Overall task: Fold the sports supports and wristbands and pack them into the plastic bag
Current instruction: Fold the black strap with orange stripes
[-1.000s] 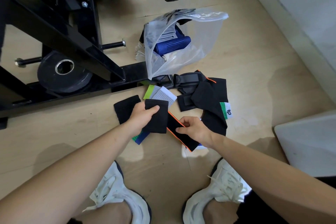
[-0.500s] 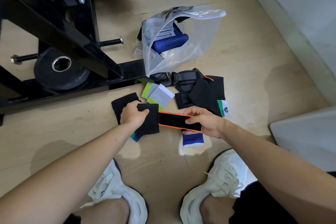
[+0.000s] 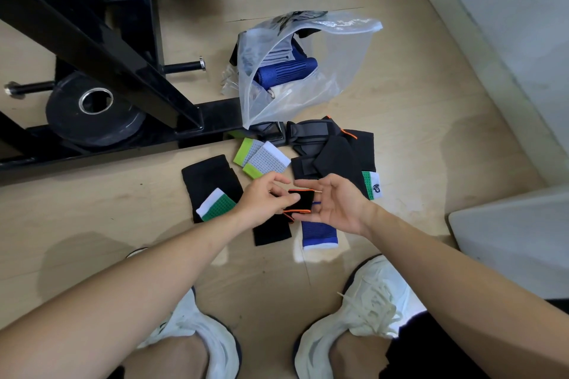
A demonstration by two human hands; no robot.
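Note:
A black strap with orange edging (image 3: 302,201) is folded into a short bundle between my hands. My left hand (image 3: 266,200) pinches its left end; my right hand (image 3: 335,203) cups the right side with fingers curled round it. Below them lie a black wristband (image 3: 272,232) and a blue one with a white cuff (image 3: 318,232). A black sleeve (image 3: 209,181) with a green-and-white wristband (image 3: 217,204) on it lies to the left. Grey wristbands with lime edges (image 3: 261,158) and a black support (image 3: 335,151) lie further back. The clear plastic bag (image 3: 338,71) holds blue and grey supports.
A black steel gym frame (image 3: 101,49) with a weight plate (image 3: 92,111) stands at the left, its base bar right beside the bag. A white wall runs along the right, with a white slab (image 3: 517,240) at the lower right. My white shoes (image 3: 369,308) are below the pile.
The orange-edged strap was stretched out between my hands and is now folded into a short bundle. My hands have come together. The black wristband has dropped from my left hand to the floor.

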